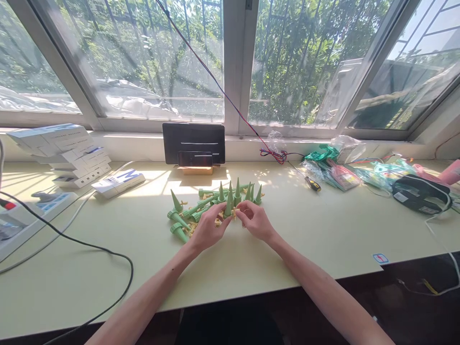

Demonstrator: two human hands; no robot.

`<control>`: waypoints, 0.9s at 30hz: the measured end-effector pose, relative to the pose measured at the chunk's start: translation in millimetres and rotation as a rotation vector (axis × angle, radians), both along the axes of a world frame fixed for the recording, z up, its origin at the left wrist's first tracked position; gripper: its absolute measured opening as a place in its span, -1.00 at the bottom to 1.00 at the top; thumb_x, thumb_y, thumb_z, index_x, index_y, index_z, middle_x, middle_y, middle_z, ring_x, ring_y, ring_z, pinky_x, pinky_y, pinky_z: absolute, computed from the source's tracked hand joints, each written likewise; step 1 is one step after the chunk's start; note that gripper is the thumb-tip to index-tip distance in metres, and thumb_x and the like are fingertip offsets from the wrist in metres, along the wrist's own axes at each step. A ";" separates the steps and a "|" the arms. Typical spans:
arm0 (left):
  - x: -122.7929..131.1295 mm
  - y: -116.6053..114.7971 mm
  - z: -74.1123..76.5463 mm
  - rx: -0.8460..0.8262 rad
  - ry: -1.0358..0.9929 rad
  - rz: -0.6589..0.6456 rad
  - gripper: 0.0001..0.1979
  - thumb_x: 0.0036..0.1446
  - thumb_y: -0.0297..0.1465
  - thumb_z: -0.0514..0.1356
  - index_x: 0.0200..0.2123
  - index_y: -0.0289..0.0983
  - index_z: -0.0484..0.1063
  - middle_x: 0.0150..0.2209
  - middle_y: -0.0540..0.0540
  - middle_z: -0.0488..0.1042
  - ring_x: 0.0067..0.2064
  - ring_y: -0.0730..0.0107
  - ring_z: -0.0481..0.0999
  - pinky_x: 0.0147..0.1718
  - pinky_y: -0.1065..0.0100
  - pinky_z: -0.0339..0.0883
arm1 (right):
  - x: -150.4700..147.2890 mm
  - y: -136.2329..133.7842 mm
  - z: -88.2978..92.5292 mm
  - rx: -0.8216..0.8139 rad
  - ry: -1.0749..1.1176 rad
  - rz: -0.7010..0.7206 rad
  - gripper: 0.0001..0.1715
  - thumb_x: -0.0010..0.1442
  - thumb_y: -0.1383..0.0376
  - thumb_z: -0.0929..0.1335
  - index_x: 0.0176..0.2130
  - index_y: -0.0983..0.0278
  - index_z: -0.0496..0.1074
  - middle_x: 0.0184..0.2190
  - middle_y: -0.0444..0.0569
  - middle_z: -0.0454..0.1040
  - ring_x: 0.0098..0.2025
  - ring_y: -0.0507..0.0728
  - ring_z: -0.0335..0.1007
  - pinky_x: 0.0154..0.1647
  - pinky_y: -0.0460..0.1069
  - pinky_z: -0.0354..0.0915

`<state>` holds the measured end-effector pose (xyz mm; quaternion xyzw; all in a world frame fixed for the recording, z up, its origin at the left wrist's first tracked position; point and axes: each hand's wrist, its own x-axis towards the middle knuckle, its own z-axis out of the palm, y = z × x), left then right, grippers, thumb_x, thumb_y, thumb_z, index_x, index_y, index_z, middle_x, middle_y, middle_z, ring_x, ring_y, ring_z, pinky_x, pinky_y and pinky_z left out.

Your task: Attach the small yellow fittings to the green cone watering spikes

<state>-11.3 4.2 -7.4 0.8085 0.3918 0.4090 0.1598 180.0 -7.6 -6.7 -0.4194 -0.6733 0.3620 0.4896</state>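
My left hand (211, 224) is closed around the base of a green plastic plant-watering spike (228, 206), whose point faces up. Thumb and fingertips of my right hand (256, 219) pinch a small yellow valve piece (235, 213) at the side of that spike. Around both hands lie more green cones: one upright spike (176, 200) at the left, another upright spike (237, 190) behind, and several on their sides, such as a lying spike (178, 231) near my left wrist. Small yellow pieces are scattered among them, partly hidden by my left hand.
A tablet (194, 139) and a phone (195, 158) stand on a wooden holder at the back. White boxes (72, 155) and a power strip (53, 206) are at left, with a black cable (89, 244). A screwdriver (312, 184), plastic bags (341, 172) and a black case (420, 194) lie at right.
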 end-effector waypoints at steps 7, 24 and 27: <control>0.3 -1.2 -0.6 -0.026 0.013 -0.015 -0.68 0.23 -0.33 0.20 0.03 -0.28 0.37 -0.10 -0.18 0.54 -0.34 0.33 0.58 -0.26 0.23 0.51 | -0.9 1.2 -1.4 0.012 -0.007 0.011 -0.65 0.29 0.04 0.30 -0.34 0.26 0.38 -0.51 -0.12 0.40 -0.56 0.02 0.29 -0.52 -0.07 0.26; -1.0 0.1 0.8 -0.062 -0.021 0.005 -0.64 0.20 -0.28 0.21 0.03 -0.27 0.39 -0.10 -0.17 0.55 -0.33 0.31 0.59 -0.25 0.20 0.55 | 0.7 1.3 -2.3 0.002 0.020 0.022 -0.74 0.28 0.09 0.32 -0.29 0.24 0.34 -0.48 -0.14 0.38 -0.56 0.02 0.28 -0.53 -0.06 0.24; -1.2 1.0 2.4 -0.125 -0.062 -0.009 -0.64 0.18 -0.26 0.23 0.01 -0.27 0.42 -0.10 -0.16 0.55 -0.31 0.29 0.60 -0.24 0.19 0.57 | 1.0 1.3 -2.4 -0.007 0.028 0.034 -0.72 0.30 0.08 0.30 -0.32 0.23 0.33 -0.50 -0.15 0.37 -0.59 0.01 0.26 -0.53 -0.06 0.23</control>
